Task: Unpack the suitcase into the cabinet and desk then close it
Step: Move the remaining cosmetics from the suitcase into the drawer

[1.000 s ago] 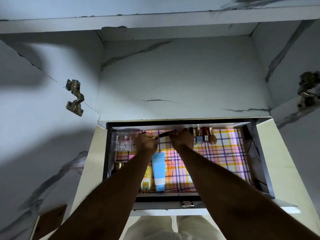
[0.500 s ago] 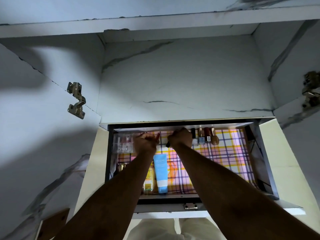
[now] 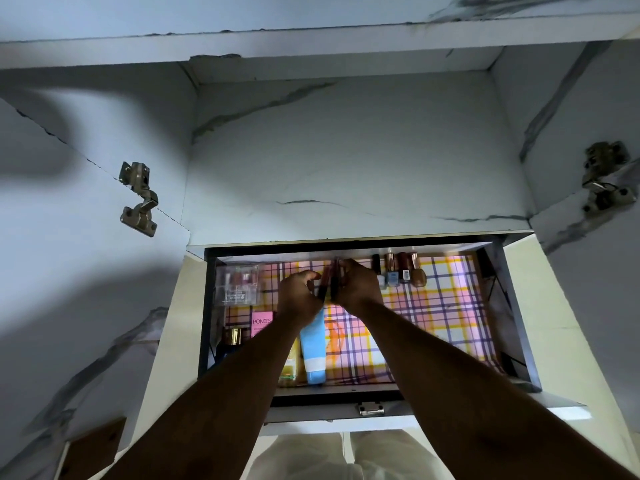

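head view: looking down into an open drawer (image 3: 516, 306) under a marbled cabinet (image 3: 346, 150), both arms reaching in.
left hand (image 3: 300, 296): over the back of the drawer, fingers curled toward a slim reddish stick (image 3: 325, 284); it looks pinched, though the blur makes that hard to confirm.
right hand (image 3: 356, 287): right beside the left, almost touching, fingers curled round a dark slim stick (image 3: 335, 282) held upright.
drawer lining: pink, yellow and purple plaid paper (image 3: 433, 317) across the floor.
back right: small bottles (image 3: 401, 273) in a row against the rear wall, just beside the right hand.
back left: clear plastic box (image 3: 238, 285) of small items.
front left: pink pond's box (image 3: 262, 323), a gold-capped bottle (image 3: 234, 337), a yellow bottle (image 3: 290, 362) and a blue tube (image 3: 313, 351) lying side by side under the left forearm.
hinges: metal hinge (image 3: 138, 199) on the left door, another at right.
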